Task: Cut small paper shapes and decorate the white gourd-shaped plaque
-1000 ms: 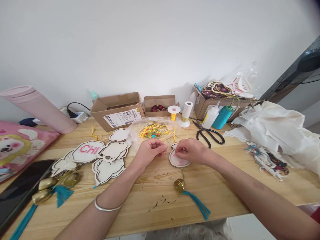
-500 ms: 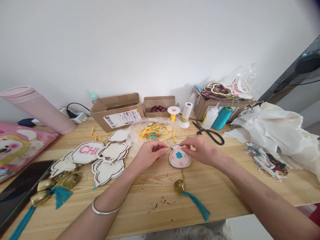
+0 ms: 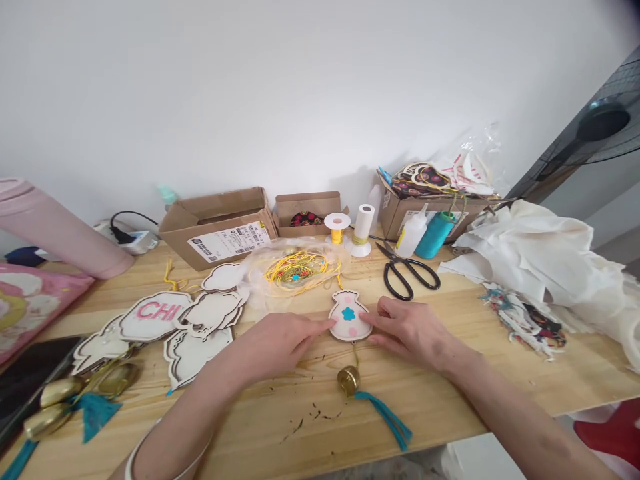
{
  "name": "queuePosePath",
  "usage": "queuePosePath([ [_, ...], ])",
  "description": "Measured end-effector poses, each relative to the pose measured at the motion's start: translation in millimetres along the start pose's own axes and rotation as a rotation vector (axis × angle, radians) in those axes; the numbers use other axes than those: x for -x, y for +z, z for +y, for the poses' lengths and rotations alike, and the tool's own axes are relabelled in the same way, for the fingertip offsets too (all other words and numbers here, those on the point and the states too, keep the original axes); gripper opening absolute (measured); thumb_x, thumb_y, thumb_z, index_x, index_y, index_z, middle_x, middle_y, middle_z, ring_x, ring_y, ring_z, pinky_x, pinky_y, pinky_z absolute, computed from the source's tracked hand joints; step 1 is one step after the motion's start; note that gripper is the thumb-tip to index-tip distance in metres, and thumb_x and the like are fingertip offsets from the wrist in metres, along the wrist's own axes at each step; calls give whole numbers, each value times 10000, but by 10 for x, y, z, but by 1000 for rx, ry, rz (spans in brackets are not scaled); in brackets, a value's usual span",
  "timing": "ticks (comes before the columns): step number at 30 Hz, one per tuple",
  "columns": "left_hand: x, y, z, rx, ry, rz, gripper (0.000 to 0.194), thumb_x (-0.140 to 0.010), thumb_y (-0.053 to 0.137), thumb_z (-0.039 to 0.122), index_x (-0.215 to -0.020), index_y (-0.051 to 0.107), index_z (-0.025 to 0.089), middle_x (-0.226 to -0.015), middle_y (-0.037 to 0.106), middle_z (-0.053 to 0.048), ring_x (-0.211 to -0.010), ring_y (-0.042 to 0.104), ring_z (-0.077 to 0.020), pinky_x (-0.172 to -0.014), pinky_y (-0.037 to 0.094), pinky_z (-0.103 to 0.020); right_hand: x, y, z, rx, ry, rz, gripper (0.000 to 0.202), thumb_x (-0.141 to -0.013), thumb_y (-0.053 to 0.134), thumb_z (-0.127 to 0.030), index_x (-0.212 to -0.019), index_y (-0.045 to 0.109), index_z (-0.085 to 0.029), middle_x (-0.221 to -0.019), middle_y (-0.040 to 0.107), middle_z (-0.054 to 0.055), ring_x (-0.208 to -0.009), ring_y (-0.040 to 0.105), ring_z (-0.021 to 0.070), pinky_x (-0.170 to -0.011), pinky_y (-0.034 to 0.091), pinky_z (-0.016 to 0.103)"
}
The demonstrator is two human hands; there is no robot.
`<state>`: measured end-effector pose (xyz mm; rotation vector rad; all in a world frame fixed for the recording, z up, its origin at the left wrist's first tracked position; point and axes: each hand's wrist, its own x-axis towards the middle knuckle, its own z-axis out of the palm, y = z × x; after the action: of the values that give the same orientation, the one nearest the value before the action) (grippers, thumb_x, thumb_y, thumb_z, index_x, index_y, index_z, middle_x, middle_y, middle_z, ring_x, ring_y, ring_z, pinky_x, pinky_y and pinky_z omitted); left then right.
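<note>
A pouch-shaped ornament lies flat on the table, pale with pink dots, a blue flower in its middle and a wooden rim. The outstretched index finger of my left hand touches its left edge, the other fingers bent. From the right, the index finger of my right hand rests on the ornament's edge, with the thumb apart from it near the lower edge. Below the ornament a cord leads to a brass bell with a blue tassel. Neither hand grips anything.
Black-handled scissors lie behind my right hand. Several wooden-rimmed cutouts and brass bells are at left. A bag of yellow cords, thread spools, a glue bottle and cardboard boxes stand behind. White cloth is at right.
My hands have come down from the ornament's top to its two sides, and the right fingers have left its neck. The scissors show more fully. The view has shifted slightly right.
</note>
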<state>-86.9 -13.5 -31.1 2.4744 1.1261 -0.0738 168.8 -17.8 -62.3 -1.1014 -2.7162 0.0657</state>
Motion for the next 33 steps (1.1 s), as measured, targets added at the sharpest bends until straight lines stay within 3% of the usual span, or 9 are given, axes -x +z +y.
queuePosePath([
  [12, -51, 67, -31, -17, -9, 6, 519, -833, 331, 148, -1301, 396, 362, -1227, 577, -6, -1045, 584, -213, -845, 446, -341, 21, 58, 63, -48, -20, 69, 363, -901, 380, -376, -1079, 613, -162, -785, 588, 73, -659, 548, 145, -547, 396, 242],
  [22, -36, -15, 17, 162, -23, 68, 449, -837, 361, 203, -1248, 476, 344, -1176, 615, 9, -994, 605, -195, -827, 447, -307, 46, 47, 104, -208, -9, 158, 341, -896, 415, -340, -1107, 598, -145, -829, 585, 91, -710, 554, 145, -604, 441, 242],
  [24, -29, -60, 9, 208, -27, 163, 409, -832, 383, 226, -1201, 532, 321, -1148, 633, 11, -987, 605, -191, -816, 454, -292, 48, 41, 111, -233, -1, 165, 331, -898, 414, -331, -1108, 596, -152, -813, 581, 83, -709, 550, 142, -607, 442, 240],
  [29, -35, -131, -169, 223, -248, 613, 286, -805, 467, 348, -976, 678, 260, -996, 700, -10, -860, 636, -196, -755, 473, -280, 30, 41, 96, -252, -7, 182, 305, -898, 414, -309, -1045, 625, -146, -808, 599, 93, -714, 566, 149, -610, 457, 246],
  [33, -80, -95, -436, 294, -435, 747, 305, -736, 553, 462, -860, 708, 231, -826, 726, -23, -699, 637, -190, -635, 473, -272, 10, 37, 71, -258, -22, 195, 281, -891, 427, -282, -1029, 631, -145, -815, 610, 98, -723, 579, 154, -609, 470, 249],
])
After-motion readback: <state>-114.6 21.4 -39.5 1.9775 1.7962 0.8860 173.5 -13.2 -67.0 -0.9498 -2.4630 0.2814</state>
